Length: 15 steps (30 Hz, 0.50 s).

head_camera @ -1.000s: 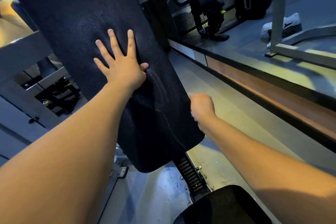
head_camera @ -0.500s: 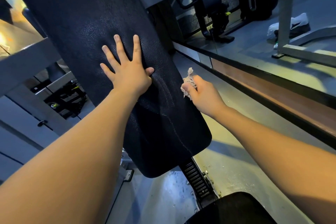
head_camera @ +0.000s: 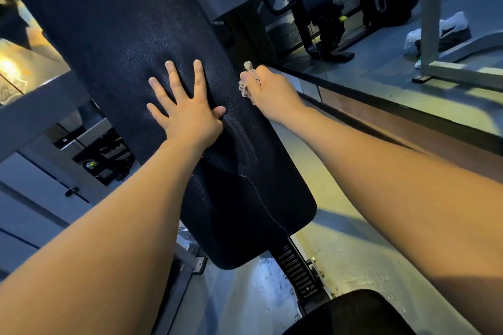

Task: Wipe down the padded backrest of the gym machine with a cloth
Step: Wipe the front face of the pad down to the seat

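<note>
The padded backrest (head_camera: pixel 130 35) runs dark and tilted through the middle of the scene, its rounded lower end near, above the seat pad (head_camera: pixel 353 313). At its right edge the cloth (head_camera: pixel 246 84), a small pale wad, is bunched in the right hand (head_camera: pixel 272 92), whose fingers are clenched round it. Whether the wad actually presses the vinyl is hard to tell from here. The left hand (head_camera: pixel 187 111) lies flat on the pad, fingers spread, grasping nothing, bracing it. To wipe well, I would open out the wad for more contact, press firmly, draw long overlapping strokes from far to near, and shift the bracing hand so its patch and the creases beside it get covered.
</note>
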Tool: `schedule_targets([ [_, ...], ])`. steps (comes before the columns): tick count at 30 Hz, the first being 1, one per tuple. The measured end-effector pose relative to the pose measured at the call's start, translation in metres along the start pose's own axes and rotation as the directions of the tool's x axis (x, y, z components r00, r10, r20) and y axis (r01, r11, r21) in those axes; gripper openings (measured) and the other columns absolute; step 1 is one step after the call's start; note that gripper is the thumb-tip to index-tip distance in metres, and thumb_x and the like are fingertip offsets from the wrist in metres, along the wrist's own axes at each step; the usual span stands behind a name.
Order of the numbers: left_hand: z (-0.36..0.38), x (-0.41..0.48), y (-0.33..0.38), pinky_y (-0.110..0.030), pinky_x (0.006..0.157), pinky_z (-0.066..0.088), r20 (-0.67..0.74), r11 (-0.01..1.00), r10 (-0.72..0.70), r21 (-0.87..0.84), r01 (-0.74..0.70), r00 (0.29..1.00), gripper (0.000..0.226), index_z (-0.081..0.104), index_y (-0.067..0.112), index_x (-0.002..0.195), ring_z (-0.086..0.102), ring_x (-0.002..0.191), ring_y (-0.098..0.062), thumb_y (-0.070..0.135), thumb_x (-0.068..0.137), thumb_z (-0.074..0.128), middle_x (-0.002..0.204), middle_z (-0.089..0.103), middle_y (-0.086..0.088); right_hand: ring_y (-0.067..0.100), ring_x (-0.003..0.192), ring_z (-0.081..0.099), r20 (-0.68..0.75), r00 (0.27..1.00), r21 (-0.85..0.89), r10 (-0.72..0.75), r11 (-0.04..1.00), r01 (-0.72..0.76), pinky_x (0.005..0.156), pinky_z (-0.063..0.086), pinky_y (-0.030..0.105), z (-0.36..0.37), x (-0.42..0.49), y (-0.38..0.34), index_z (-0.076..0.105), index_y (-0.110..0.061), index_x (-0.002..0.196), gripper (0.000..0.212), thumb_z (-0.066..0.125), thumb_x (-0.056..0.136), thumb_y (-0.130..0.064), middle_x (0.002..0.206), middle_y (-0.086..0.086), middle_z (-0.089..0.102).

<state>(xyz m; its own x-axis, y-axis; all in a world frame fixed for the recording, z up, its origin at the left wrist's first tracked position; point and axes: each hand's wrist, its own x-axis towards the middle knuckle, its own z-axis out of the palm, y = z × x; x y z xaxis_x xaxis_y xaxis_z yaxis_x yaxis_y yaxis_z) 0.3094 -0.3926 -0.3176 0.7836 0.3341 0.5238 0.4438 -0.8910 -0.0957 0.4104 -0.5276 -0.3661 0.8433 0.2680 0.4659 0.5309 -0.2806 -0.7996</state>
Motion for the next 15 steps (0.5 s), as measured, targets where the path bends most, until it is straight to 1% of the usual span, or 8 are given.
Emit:
schedule_targets([
  [2,0.0,-0.001,0.001,-0.069,0.116,-0.005,0.009,1.0,-0.005,-0.001,0.005,1.0,0.095,-0.021,0.045,0.153,-0.029,0.147,-0.041,0.05,0.097,0.055,0.16,-0.037,-0.004,0.032,0.093,0.057,0.033,0.999,0.002,-0.004,1.0,0.004,0.071,0.036,0.039,0.005,-0.022,0.018,0.047,-0.01,0.103,0.037,0.036,0.109,-0.045,0.1,0.016,0.063],
  [4,-0.003,-0.001,0.002,-0.068,0.116,-0.005,0.018,1.0,-0.014,-0.002,0.014,1.0,0.095,-0.021,0.045,0.153,-0.03,0.146,-0.041,0.048,0.097,0.056,0.16,-0.037,-0.004,0.031,0.086,0.054,0.068,0.996,0.035,0.056,0.998,-0.058,0.067,0.032,0.038,0.012,-0.052,0.041,0.045,-0.012,0.1,0.034,0.035,0.109,-0.042,0.092,0.012,0.058],
  [6,-0.006,-0.001,0.003,-0.068,0.116,-0.005,0.035,1.0,-0.027,0.0,0.027,0.999,0.096,-0.021,0.045,0.152,-0.03,0.146,-0.041,0.048,0.096,0.057,0.16,-0.038,-0.003,0.031,0.084,0.054,0.122,0.981,0.057,0.15,0.986,-0.158,0.068,0.036,0.04,0.017,-0.086,0.068,0.047,-0.012,0.102,0.036,0.031,0.109,-0.043,0.091,0.011,0.059],
  [8,-0.009,-0.002,0.004,-0.068,0.116,-0.005,0.048,0.999,-0.033,-0.004,0.034,0.998,0.096,-0.021,0.046,0.152,-0.03,0.147,-0.04,0.048,0.096,0.057,0.159,-0.038,-0.002,0.03,0.084,0.055,0.186,0.956,0.05,0.227,0.969,-0.24,0.07,0.037,0.039,0.017,-0.12,0.092,0.049,-0.014,0.1,0.034,0.031,0.109,-0.041,0.087,0.008,0.06],
  [10,-0.011,-0.002,0.003,-0.067,0.117,-0.005,0.054,0.999,-0.031,-0.013,0.032,0.998,0.095,-0.02,0.048,0.152,-0.029,0.147,-0.039,0.05,0.096,0.057,0.159,-0.038,0.0,0.031,0.087,0.056,0.239,0.932,0.02,0.274,0.958,-0.287,0.072,0.037,0.036,0.015,-0.143,0.11,0.05,-0.015,0.097,0.031,0.033,0.109,-0.038,0.093,0.01,0.063],
  [11,-0.012,-0.003,0.001,-0.066,0.118,-0.004,0.061,0.999,-0.026,-0.02,0.027,0.998,0.095,-0.019,0.049,0.152,-0.029,0.148,-0.039,0.052,0.096,0.057,0.159,-0.038,0.0,0.03,0.086,0.056,0.254,0.922,-0.011,0.291,0.954,-0.298,0.071,0.036,0.035,0.013,-0.148,0.114,0.049,-0.017,0.093,0.03,0.033,0.109,-0.037,0.093,0.011,0.062],
  [13,-0.016,-0.003,-0.001,-0.065,0.119,-0.003,0.081,0.999,-0.013,-0.028,0.015,0.997,0.095,-0.018,0.051,0.152,-0.027,0.148,-0.037,0.055,0.095,0.057,0.16,-0.037,0.002,0.026,0.077,0.052,0.255,0.92,-0.054,0.297,0.954,-0.294,0.066,0.034,0.037,0.012,-0.143,0.111,0.044,-0.02,0.082,0.034,0.031,0.109,-0.037,0.084,0.007,0.058],
  [15,-0.023,-0.003,-0.004,-0.062,0.12,-0.001,0.11,0.999,-0.005,-0.03,0.009,0.994,0.095,-0.017,0.053,0.151,-0.026,0.149,-0.035,0.057,0.093,0.059,0.16,-0.036,0.005,0.024,0.07,0.047,0.241,0.933,-0.016,0.266,0.963,-0.271,0.062,0.033,0.037,0.012,-0.12,0.091,0.04,-0.018,0.071,0.038,0.029,0.107,-0.028,0.073,0.004,0.051],
])
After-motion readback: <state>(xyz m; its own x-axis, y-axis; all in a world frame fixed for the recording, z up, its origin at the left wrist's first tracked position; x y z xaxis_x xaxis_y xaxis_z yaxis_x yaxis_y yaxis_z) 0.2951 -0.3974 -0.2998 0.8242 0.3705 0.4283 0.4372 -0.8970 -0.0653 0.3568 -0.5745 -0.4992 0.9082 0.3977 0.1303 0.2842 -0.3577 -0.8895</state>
